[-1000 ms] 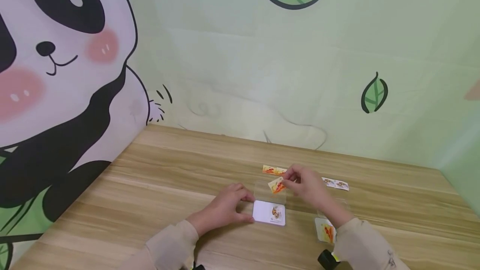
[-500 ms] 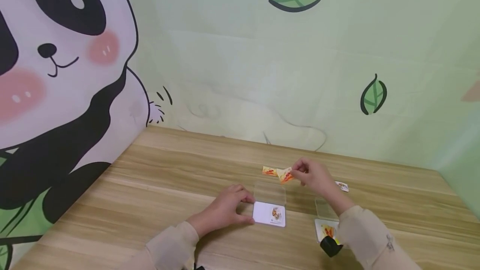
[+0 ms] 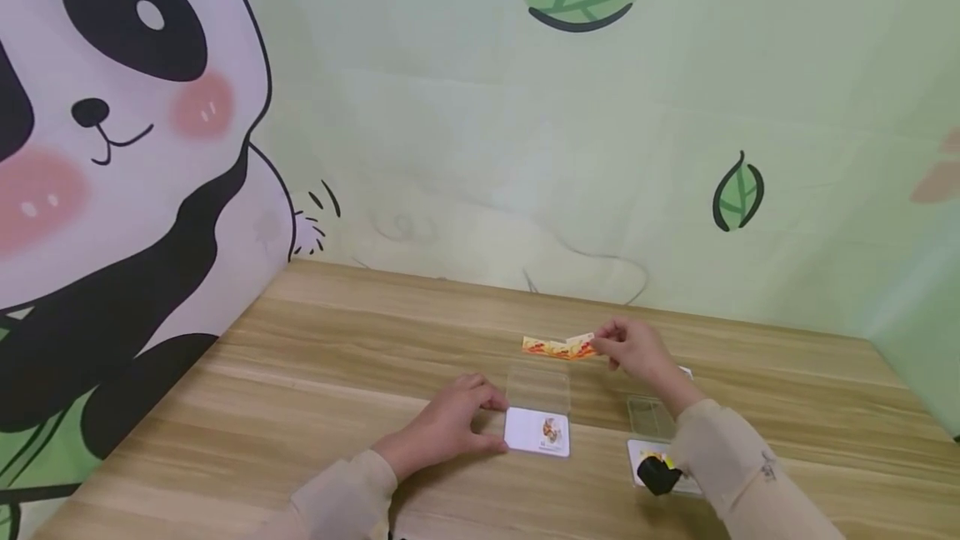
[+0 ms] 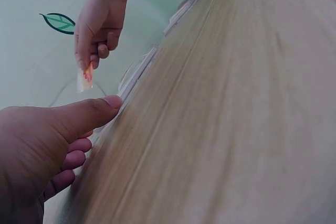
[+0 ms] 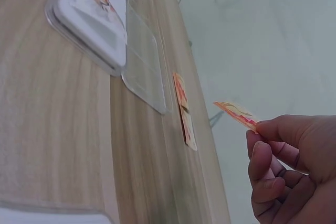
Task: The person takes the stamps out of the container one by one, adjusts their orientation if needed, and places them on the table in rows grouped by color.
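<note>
My right hand (image 3: 637, 354) pinches a small orange-and-yellow stamp (image 5: 236, 115) between thumb and index finger, raised over the table. Two similar stamps (image 5: 181, 90) lie in a row on the wood just beneath it in the right wrist view. The left hand (image 3: 450, 415) holds the left side of an open clear plastic case (image 3: 521, 426), thumb at the near corner and index finger at the far one. A white insert in that case bears one brown-pictured stamp (image 3: 552, 432) on its right half. Its transparent lid (image 3: 538, 390) lies folded back.
A second open plastic case (image 3: 636, 482) stands to the right, its lid (image 3: 651, 417) folded back. A black wrist device (image 3: 658, 473) hides part of it. Past the right wrist shows a corner of a white stamp (image 3: 686, 372). The green wall (image 3: 450, 107) borders the table's back.
My right hand has moved back and to the right from above the left case's lid with its stamp, to near the row of orange stamps. The left hand has stayed in place.
</note>
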{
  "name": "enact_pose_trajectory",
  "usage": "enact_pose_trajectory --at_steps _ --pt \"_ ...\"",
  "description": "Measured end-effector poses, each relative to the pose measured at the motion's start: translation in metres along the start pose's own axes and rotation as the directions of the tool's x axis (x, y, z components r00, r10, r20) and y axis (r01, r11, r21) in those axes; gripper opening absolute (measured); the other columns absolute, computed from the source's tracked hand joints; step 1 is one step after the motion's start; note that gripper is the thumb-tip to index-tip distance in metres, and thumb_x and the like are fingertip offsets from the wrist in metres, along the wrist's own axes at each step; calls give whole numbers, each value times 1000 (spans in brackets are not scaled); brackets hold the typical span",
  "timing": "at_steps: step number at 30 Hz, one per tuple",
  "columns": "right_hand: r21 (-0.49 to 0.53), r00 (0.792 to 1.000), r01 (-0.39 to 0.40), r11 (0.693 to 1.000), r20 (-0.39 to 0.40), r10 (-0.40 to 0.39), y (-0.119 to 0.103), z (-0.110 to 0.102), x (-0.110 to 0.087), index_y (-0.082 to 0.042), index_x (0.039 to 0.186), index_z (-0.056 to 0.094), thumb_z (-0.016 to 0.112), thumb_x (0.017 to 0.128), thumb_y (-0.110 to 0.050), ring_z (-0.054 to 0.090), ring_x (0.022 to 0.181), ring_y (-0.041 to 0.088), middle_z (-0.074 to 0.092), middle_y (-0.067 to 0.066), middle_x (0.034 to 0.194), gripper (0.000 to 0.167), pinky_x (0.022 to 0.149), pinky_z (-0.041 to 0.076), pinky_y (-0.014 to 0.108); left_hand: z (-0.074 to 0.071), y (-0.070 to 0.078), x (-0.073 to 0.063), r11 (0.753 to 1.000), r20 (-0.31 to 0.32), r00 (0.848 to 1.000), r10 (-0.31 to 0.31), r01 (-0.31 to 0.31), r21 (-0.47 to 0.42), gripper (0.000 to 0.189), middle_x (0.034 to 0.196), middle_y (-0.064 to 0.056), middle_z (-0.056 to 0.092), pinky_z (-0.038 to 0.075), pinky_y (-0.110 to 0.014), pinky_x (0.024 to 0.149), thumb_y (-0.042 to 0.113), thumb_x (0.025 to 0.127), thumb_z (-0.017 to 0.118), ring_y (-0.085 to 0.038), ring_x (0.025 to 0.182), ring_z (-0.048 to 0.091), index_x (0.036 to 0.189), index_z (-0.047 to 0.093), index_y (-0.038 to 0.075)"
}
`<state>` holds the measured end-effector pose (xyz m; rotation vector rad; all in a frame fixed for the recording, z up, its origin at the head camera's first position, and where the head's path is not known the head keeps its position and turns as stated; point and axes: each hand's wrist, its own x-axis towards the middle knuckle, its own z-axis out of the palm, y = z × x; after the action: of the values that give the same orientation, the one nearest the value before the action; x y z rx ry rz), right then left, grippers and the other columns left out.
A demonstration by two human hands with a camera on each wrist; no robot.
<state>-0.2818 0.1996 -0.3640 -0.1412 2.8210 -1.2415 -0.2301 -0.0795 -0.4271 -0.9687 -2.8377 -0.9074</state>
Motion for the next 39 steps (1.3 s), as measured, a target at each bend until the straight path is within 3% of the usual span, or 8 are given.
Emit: enact_pose_trajectory --at_steps 10,20,29,39 --pt "15 997 -64 998 -37 64 13 2 8 2 95 59 59 92 -12 51 55 9 64 9 76 15 49 35 22 1 0 0 1000 0 1000 -4 4 13 42 102 6 60 46 -30 91 37 74 81 -10 98 53 108 67 16" --pt "11 992 -96 995 -83 96 23 5 14 4 89 61 63 88 -10 52 51 7 59 2 65 15 49 37 22 1 -1 -1 1000 -6 1000 5 -5 23 43 102 6 60 46 -29 91 37 74 81 -10 97 53 108 67 16" --pt "27 986 -140 990 -87 142 29 9 19 4 88 61 63 85 -11 52 51 7 55 -2 63 15 50 38 21 0 0 -1 1000 -8 1000 12 -12 15 42 102 5 61 46 -29 91 37 74 81 -10 99 53 108 67 16" --pt "-22 982 -171 985 -80 169 31 9 20 3 86 63 64 83 -11 50 52 9 53 -3 56 14 55 37 24 -1 1 -1 1000 1 1000 4 -4 17 42 103 6 61 45 -29 91 38 75 80 -10 99 52 108 67 16"
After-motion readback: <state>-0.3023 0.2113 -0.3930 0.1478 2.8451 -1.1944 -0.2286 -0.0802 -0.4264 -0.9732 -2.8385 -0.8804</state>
